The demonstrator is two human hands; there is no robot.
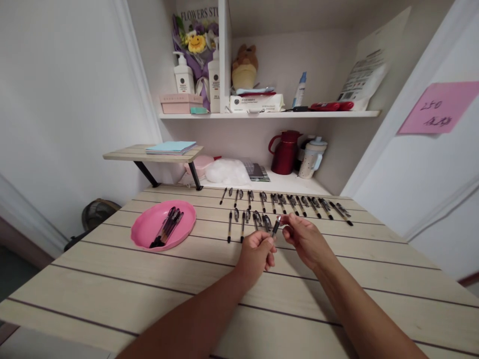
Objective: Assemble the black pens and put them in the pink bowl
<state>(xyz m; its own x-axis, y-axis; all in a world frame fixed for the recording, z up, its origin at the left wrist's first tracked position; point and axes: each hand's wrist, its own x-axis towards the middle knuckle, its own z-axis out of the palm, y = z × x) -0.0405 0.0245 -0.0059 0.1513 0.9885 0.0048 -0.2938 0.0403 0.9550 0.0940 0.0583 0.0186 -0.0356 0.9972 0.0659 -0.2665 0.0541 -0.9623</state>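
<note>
A black pen points up and away, its lower barrel pinched by my left hand. At the pen's silvery tip are the curled fingers of my right hand; whether they grip the tip or some small piece is hard to make out. Just beyond my hands lie two rows of black pens, with a dark clear cap beside most of them; one pen in the near row is at its left end. To the left, a pink dish holds several capped pens.
A small raised shelf carrying blue paper stands at the table's back left. Behind the table are a white plastic bag, a red jug and a pale tumbler. Dark grooves cross the wooden table.
</note>
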